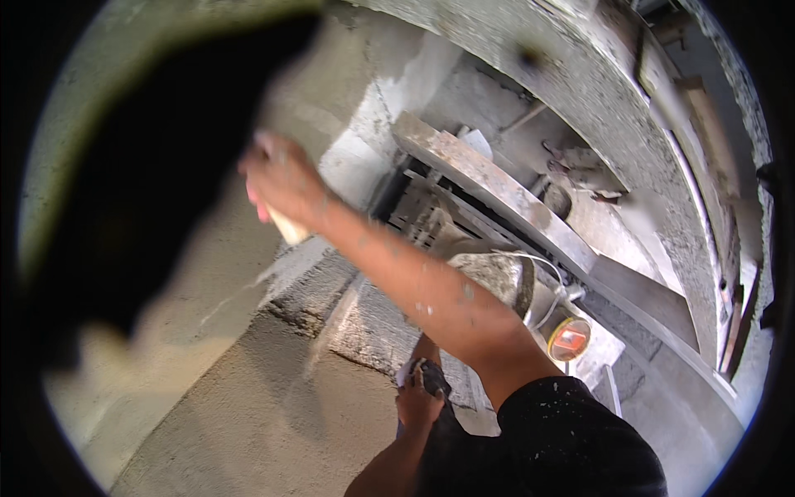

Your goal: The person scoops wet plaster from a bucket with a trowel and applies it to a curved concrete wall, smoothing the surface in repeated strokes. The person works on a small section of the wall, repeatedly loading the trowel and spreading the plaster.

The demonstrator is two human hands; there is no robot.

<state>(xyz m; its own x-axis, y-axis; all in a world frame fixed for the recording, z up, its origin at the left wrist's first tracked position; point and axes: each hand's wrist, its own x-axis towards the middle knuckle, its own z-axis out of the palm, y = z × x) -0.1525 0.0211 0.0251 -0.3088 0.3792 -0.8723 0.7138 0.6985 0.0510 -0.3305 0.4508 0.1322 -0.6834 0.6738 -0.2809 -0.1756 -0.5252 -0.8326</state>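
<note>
My right arm stretches across the picture, splashed with grey specks. My right hand [288, 184] is closed at the plastered wall [240, 373], gripping a pale, straight-edged tool [288, 227] whose far part is hidden. A black smear on the lens covers what lies beyond the fingers. Lower down, close to my body, my left hand [416, 404] is curled around a dark, grey-smeared thing [431, 377]; its kind cannot be made out.
A long plaster-spattered plank [497, 182] runs diagonally beyond my right arm. Near it stand a plaster-caked bucket [493, 273] with a white handle and a yellow-rimmed round container [570, 338]. A rough stone ledge [373, 327] juts from the wall.
</note>
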